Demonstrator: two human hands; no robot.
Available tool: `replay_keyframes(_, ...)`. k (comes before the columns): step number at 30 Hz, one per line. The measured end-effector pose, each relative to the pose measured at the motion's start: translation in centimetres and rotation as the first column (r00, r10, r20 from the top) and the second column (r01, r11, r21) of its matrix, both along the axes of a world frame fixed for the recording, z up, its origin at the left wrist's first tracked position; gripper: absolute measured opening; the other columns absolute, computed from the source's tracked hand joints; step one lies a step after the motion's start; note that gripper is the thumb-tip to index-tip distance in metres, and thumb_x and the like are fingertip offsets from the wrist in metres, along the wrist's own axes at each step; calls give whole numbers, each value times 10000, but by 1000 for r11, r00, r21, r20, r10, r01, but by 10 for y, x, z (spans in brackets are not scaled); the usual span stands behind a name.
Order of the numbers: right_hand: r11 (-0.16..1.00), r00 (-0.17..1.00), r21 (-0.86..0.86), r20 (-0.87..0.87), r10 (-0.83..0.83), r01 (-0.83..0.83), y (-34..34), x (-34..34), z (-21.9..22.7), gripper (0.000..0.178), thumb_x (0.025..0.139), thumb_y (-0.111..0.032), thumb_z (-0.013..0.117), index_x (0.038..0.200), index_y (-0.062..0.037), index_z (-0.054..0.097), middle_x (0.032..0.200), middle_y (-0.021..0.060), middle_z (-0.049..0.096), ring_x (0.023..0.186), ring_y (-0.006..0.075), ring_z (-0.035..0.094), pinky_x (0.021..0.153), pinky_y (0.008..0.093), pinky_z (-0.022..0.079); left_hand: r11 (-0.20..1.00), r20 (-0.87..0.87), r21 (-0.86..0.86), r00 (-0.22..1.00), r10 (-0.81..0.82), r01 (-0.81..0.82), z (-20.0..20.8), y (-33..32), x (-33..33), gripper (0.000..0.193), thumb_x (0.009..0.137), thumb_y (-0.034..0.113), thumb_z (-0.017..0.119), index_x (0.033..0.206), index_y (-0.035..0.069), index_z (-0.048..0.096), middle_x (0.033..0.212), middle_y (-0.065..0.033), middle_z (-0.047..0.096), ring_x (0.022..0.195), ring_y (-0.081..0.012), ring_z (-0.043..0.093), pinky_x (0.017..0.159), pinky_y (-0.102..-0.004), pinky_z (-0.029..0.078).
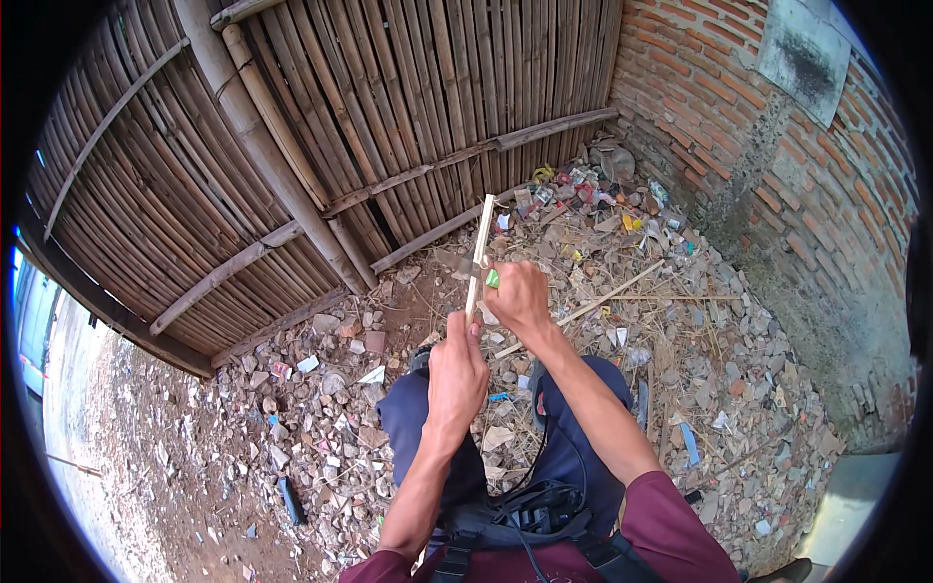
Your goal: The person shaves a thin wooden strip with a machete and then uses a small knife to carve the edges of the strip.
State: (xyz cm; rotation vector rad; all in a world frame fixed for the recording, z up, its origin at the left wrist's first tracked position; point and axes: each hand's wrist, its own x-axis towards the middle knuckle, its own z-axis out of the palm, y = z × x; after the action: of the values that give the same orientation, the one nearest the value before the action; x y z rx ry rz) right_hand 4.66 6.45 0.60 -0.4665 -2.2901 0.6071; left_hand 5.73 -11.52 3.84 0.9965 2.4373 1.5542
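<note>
My left hand (455, 374) is closed around the lower end of a pale strip of split bamboo or wood (484, 231), which points up and away from me. My right hand (521, 299) grips a knife by its green handle (493, 279), most of which is hidden in the fist. The knife's blade (455, 261) lies across the strip, a little above my left hand, and sticks out to the left. Whether the blade has cut into the strip I cannot tell.
A bamboo slat wall (408, 97) stands ahead and left, a brick wall (729, 126) on the right. Rubble and litter cover the ground (340, 418). Two long thin sticks (622, 291) lie beyond my right forearm. A black bag with cables (530, 515) is at my waist.
</note>
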Motion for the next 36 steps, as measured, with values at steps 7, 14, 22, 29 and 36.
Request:
replay_keyframes(7,996,994,59,-80,-69,73,5,-10,-3,528,1054,-309,570,632,-20,700,476,179,576,413,333,597,430,473,448,999,-70,-16,997,-34,33,10,3,-6,107,1125,119,479,1112,13,470,638,-305,560,624,-544,595,542,-607,395)
replay_keyframes(14,997,998,50,-44,-54,56,3,-14,-4,433,1051,-265,573,724,-40,746,449,83,533,368,191,502,368,398,336,998,-100,-57,995,-27,21,10,-1,-9,92,1117,108,484,1113,17,466,656,-300,580,636,-539,606,556,-615,419)
replay_keyframes(22,969,967,68,-108,-230,238,38,-5,14,206,971,-124,660,941,13,811,554,143,665,440,223,624,430,368,437,995,-131,-63,988,-85,78,5,-12,2,85,1114,98,478,1115,16,459,715,-311,606,700,-540,628,587,-622,432)
replay_keyframes(29,969,968,127,-162,-190,211,50,3,11,208,963,-100,650,888,34,790,552,177,653,449,278,640,466,418,471,990,-47,-66,991,-127,123,8,-12,4,113,1120,114,491,1132,5,514,748,-274,611,710,-495,626,638,-561,441)
replay_keyframes(36,973,979,-192,-132,-158,131,56,14,-3,241,993,-126,642,858,18,781,524,104,623,418,226,586,439,400,425,981,-52,-31,980,-193,191,9,-2,14,107,1118,107,484,1126,4,459,747,-312,634,748,-547,636,638,-624,448)
